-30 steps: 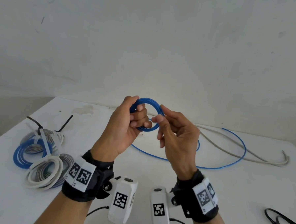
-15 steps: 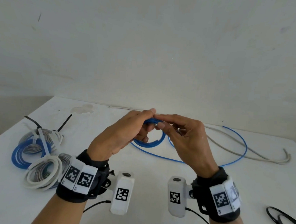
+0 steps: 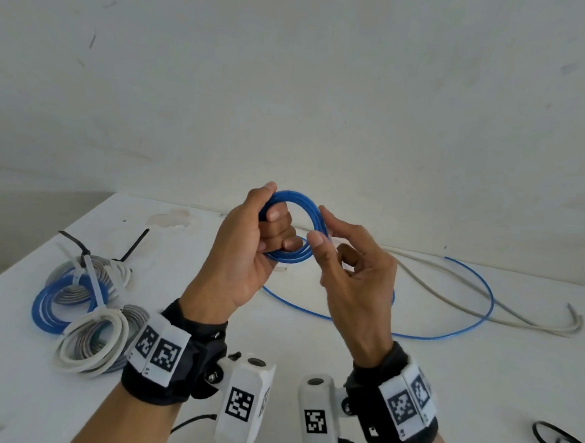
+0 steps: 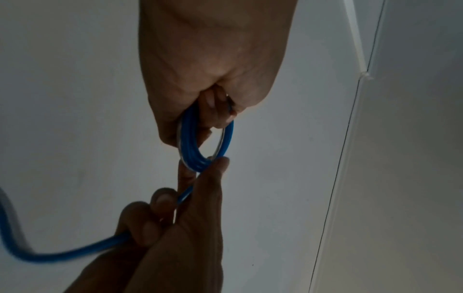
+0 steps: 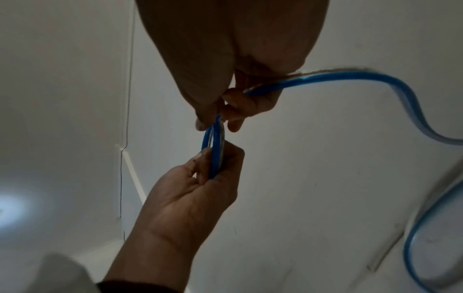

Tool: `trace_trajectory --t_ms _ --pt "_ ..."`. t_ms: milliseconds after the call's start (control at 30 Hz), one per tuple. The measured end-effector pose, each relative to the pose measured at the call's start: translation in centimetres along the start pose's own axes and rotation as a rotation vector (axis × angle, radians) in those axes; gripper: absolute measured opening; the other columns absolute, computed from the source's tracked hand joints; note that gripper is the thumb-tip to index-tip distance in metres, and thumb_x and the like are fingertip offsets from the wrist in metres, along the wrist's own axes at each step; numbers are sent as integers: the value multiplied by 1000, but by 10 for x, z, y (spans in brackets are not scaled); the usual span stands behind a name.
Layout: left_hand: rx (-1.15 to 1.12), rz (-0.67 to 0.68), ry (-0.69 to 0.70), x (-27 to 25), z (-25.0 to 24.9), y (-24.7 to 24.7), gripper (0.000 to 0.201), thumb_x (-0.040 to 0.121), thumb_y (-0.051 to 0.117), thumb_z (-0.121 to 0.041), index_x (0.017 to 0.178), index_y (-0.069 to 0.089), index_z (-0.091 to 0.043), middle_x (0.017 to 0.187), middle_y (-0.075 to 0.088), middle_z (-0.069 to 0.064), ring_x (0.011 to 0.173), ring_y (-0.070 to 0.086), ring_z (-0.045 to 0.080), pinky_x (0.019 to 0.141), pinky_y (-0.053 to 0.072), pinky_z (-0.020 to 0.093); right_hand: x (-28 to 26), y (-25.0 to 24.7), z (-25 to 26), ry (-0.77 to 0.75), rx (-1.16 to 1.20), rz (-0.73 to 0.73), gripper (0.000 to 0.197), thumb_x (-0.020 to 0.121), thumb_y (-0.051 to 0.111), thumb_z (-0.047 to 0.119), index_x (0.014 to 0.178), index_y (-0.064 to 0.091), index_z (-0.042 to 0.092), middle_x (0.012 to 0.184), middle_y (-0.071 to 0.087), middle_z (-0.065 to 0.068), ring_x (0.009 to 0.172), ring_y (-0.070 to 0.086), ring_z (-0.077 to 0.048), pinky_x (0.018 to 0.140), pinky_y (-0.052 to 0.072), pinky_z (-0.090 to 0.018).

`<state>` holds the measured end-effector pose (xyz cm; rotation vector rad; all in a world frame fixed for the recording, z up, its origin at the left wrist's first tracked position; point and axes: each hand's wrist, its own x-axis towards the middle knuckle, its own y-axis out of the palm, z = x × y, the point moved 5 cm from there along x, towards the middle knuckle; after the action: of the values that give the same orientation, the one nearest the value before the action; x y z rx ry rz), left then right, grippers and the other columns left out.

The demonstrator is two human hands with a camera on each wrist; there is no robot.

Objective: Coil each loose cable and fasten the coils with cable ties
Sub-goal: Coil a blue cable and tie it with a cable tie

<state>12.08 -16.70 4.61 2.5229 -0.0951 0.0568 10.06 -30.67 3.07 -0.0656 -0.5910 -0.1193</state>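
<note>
A small blue cable coil stands upright in the air above the white table. My left hand grips its left side, thumb on top and fingers curled through the ring. My right hand pinches the blue strand at the coil's right edge between thumb and forefinger. In the left wrist view the coil hangs from my left hand, and the right hand holds the strand below it. The right wrist view shows the coil edge-on. The uncoiled blue tail loops over the table to the right.
A loose grey cable lies behind the blue tail at the right. Several tied coils sit at the table's left, with black cable ties sticking out. More black ties lie at the front right corner. A white wall stands behind.
Both hands have risen from a lowered, turned-over pose. The coil now faces me upright again, and the right hand has laid the strand onto its right side.
</note>
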Motion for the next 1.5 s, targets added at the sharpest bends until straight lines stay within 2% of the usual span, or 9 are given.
trace_trajectory --t_ms 233,367,467,667,1000,1167,1267,1333,1500 --pt "284 86 -108 1 3 -3 42 100 31 -19 66 53 -10 49 26 -1 47 22 16 73 48 35 13 -19 3 13 -71 113 24 90 71 27 113 75 32 98 78 10 81 62 -41 72 53 -37" --pt "597 145 -181 -3 8 -6 44 106 38 -29 72 53 -4 53 28 4 43 26 11 70 48 35 12 -18 2 -39 -204 307 26 93 72 16 115 75 29 96 76 14 64 54 -12 60 44 -21" --pt "740 188 -111 -2 6 -8 55 106 42 -38 91 57 13 73 34 15 48 32 10 72 50 34 11 -16 5 -76 -243 305 27 94 71 15 117 76 28 90 75 13 64 52 -13 59 39 -16" --pt "595 157 22 -5 -2 -1 47 106 44 -37 68 49 -10 52 29 -12 54 23 14 56 40 24 12 -20 8 -59 -180 171 23 91 73 25 113 75 32 98 77 18 75 67 -10 67 53 -24" --pt "197 17 63 -4 -8 0 48 106 45 -35 64 45 -12 60 12 0 48 18 13 51 36 24 3 -10 16 -18 -18 38 15 92 66 28 104 71 21 87 75 3 54 64 -18 43 45 -31" --pt "173 62 66 -4 -6 4 46 104 45 -39 70 56 -10 57 25 1 50 32 14 61 49 28 6 -14 16 -4 108 21 20 90 69 22 109 72 17 79 76 -6 48 52 -17 49 44 -24" --pt "456 154 85 -3 -4 2 41 93 55 -43 99 67 -5 80 66 8 80 66 20 81 59 32 12 -26 13 -17 108 -48 20 90 68 21 109 73 17 80 77 -8 48 52 -16 51 45 -21" --pt "538 171 74 -3 0 0 28 93 65 -26 111 68 -5 103 75 11 100 73 22 82 61 33 14 -31 11 -8 106 -86 20 92 68 20 111 72 18 81 77 -10 49 52 -16 52 46 -22" --pt "412 116 98 -5 -3 -4 21 90 68 -5 111 70 -3 95 77 17 90 76 28 74 61 29 14 -29 6 22 100 -107 19 97 65 16 116 68 15 84 78 -6 50 53 -17 54 48 -24"
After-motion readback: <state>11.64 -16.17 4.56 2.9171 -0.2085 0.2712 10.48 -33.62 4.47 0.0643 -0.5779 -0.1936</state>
